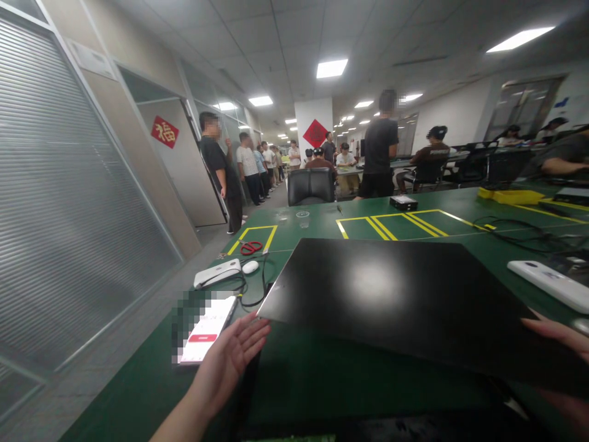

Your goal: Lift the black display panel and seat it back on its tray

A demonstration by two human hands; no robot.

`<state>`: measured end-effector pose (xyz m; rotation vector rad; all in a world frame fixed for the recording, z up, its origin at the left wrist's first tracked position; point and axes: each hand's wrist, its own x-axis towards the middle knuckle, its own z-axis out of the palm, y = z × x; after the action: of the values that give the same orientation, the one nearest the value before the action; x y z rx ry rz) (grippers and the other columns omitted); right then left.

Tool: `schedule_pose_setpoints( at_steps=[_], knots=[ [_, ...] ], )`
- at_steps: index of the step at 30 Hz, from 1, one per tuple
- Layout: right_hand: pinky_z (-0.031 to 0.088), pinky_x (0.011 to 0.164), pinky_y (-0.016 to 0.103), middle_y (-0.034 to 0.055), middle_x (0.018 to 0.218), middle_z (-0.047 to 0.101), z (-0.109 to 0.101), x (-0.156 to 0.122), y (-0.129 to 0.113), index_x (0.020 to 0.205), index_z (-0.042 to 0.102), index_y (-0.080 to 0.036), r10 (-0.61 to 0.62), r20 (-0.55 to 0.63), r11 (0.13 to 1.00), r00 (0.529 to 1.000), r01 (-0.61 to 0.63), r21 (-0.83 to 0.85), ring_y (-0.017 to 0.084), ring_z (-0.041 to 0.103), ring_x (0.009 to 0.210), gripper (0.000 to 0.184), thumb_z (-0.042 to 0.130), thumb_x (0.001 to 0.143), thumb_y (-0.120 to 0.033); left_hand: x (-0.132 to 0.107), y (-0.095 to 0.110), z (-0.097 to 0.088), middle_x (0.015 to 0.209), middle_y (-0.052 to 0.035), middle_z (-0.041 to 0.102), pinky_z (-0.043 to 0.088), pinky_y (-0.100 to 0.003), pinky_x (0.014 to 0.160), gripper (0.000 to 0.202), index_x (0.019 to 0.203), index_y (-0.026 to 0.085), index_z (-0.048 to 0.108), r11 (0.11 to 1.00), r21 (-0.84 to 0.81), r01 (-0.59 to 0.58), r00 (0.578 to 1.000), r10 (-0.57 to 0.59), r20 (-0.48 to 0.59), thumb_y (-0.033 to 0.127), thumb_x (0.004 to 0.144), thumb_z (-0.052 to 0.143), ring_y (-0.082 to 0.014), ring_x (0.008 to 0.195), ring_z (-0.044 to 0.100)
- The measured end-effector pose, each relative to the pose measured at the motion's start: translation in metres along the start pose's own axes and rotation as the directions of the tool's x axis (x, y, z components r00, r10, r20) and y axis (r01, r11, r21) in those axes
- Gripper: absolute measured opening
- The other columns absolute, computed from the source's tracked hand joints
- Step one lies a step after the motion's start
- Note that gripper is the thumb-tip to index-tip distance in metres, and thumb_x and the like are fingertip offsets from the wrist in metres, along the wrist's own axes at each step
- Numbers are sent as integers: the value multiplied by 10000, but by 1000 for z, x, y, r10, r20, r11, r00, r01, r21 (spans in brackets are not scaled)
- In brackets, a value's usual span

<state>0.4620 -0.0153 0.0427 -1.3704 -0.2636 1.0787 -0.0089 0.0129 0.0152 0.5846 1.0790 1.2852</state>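
Observation:
A wide, thin black panel (377, 294), like a flat display screen, is tilted above the green table (271, 218) and reflects a ceiling light. My left hand (234, 347) supports its near left corner, fingers stretched along the edge and palm showing. On the far right, my right hand (554, 331) grips the panel's right side, thumb on top; its other fingers are mostly hidden beneath. A dark, frame-like object (246, 393) lies below the panel near me, only partly visible. Left of my left hand lies a phone with a lit screen (207, 331).
Red-handled scissors (251, 247), a white device (217, 273), a white mouse-like object (250, 267) and black cables lie at the left. Another white device (550, 285) is at the right. Behind are a yellow tray (510, 196), a black box (404, 203), an office chair (311, 186) and several people.

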Motion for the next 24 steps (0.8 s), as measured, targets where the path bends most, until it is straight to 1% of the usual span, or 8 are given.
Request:
schedule_pose_setpoints(
  at_steps=[2,4,8,11,13,19,22,24],
  knots=[
    [670,654,565,117,757,768,1,0,-2,691,617,-336,95,-10,994,995,-95,-44,390,742,716,319,704,402,-235,-2,2,1,1102,-130,821,595,-321,861,431,1288,120,662,999,-15,33,998,-32,44,365,949,560,-231,980,783],
    [669,692,558,120,882,800,-1,7,2,796,691,-341,53,9,998,999,-53,-41,399,756,809,384,693,419,-273,-5,4,1,1176,-133,807,596,-362,890,511,1323,134,658,998,2,61,993,-61,99,421,904,606,-281,1078,762],
    [643,801,543,108,1178,787,-11,24,10,1083,767,-333,96,195,995,976,-87,-55,392,748,1001,548,717,539,-294,-11,3,-1,1229,-114,797,526,-484,1050,586,1312,180,694,998,33,62,987,-66,144,388,765,736,-369,1214,698],
    [638,817,519,83,1281,754,-7,17,12,1142,767,-353,138,224,990,965,-140,-11,389,734,1056,638,731,513,-259,-14,5,-2,1233,-88,799,499,-531,1080,651,1356,234,678,995,80,61,977,-76,201,343,719,756,-399,1246,675],
    [622,879,477,54,1341,726,0,4,12,1196,753,-372,76,294,996,953,-85,16,360,717,1117,616,746,587,-278,-15,8,-2,1243,-80,795,494,-539,1088,698,1375,247,670,990,141,6,975,-37,218,344,688,748,-420,1273,651],
    [609,916,452,63,1229,778,8,0,22,1080,788,-344,177,458,984,871,-155,-84,357,719,1121,523,844,569,-245,-18,19,-1,1257,-42,795,520,-513,1088,743,1429,256,623,994,59,-97,994,94,52,313,695,719,-412,1274,652],
    [599,949,464,102,1271,757,2,17,28,1153,764,-279,209,546,975,811,-130,-180,369,698,1167,597,856,564,-252,-20,24,-2,1235,-30,807,545,-500,1070,732,1446,263,598,994,-53,-91,995,90,-33,273,723,709,-391,1236,684],
    [610,927,425,119,1305,739,-2,27,31,1251,715,-250,165,560,980,812,-72,-184,351,698,1174,674,840,590,-287,-20,27,-3,1181,-41,827,559,-499,1054,747,1435,254,605,989,-109,-103,993,96,-63,228,699,735,-389,1202,706]
  ],
)
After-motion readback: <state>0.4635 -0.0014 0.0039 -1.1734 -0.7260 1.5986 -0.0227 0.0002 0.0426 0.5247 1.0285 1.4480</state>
